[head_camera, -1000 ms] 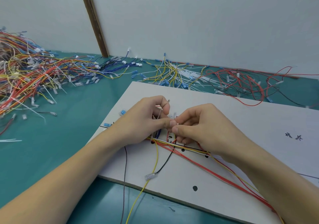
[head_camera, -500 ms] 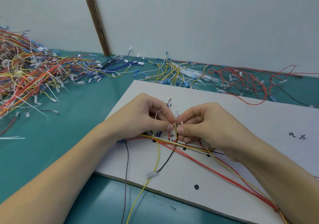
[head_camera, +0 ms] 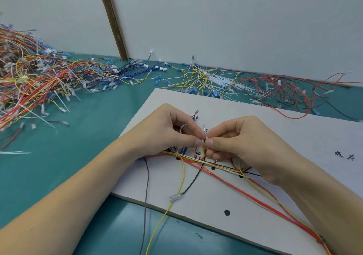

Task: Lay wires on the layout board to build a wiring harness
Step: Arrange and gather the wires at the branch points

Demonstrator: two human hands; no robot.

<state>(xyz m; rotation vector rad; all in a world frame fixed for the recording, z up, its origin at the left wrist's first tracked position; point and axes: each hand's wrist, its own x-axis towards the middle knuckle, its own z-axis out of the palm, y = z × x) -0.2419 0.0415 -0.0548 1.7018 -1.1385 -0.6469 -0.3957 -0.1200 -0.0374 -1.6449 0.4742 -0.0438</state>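
Layout board (head_camera: 245,129): white, lying on the teal bench (head_camera: 82,156). Wire bundle (head_camera: 220,168): red, yellow, black and white strands running across the board toward its near right corner. Left hand (head_camera: 167,131): its grip is pinching a thin white cable tie (head_camera: 183,127) at the bundle. Right hand (head_camera: 241,142): its grip is pinching the tie's other end, thumbs nearly touching. Loose wire heaps (head_camera: 35,77) are lying along the bench's far and left side.
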